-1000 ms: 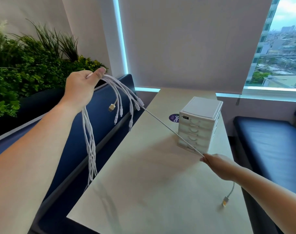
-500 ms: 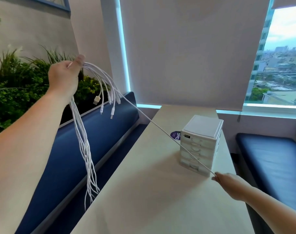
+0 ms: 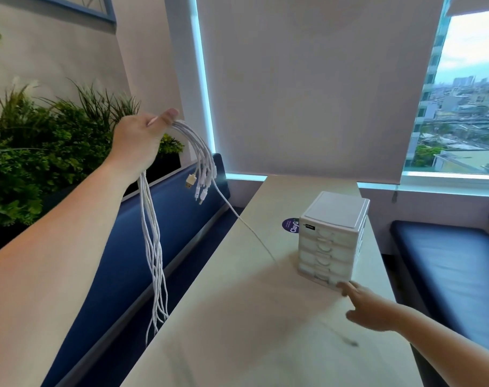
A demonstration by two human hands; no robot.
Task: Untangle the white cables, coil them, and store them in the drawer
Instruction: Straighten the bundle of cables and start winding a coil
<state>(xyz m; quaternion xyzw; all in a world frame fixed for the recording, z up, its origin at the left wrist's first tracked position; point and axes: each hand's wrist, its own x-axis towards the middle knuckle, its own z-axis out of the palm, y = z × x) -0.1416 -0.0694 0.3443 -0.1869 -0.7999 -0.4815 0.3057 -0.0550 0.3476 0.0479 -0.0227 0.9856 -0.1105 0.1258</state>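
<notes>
Gripping the bundle of thin white cables (image 3: 152, 247) at upper centre-left, the left hand (image 3: 137, 143) lifts it so strands hang free for separating. One strand trails onto the pale table (image 3: 237, 331). The right hand (image 3: 368, 308), fingers extended and apparently released, reaches beside the white plastic four-drawer unit (image 3: 332, 238).
</notes>
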